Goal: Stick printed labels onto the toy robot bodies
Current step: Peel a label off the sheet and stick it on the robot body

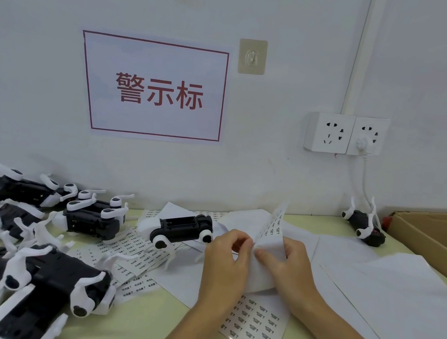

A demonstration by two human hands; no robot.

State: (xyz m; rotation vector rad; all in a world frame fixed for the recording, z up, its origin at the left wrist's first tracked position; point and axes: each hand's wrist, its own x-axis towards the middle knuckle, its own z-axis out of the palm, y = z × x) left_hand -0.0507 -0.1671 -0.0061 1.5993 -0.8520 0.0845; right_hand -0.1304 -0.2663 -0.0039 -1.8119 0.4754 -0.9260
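Both hands at the middle of the bench (143, 324), pinching one bent label sheet (271, 230): left hand (225, 256) with fingers (239, 241) curled onto the sheet's folded edge, right hand (287, 263) with thumb and fingers clamped on the same fold. Sheet white, curled upward, rows of small black printed labels on its raised face. More label sheets (252, 326) lying flat on the bench under and around the hands, some overlapping, some blank side up. Just left of the hands, one toy robot body (182, 227) on its side on the sheets: black trunk, white legs, round black-and-white joints. Further left, a heap of toy robot bodies (39, 260) of the same look, tumbled against each other, legs sticking out. One more toy robot (364, 227) near the wall at the right, well apart from the hands. Cardboard box (432, 237) at the far right edge, open at the top, contents hidden from view. On the wall, a sign (156, 89) with a red border and red characters, and a double socket (346, 134) with a white plug in it.
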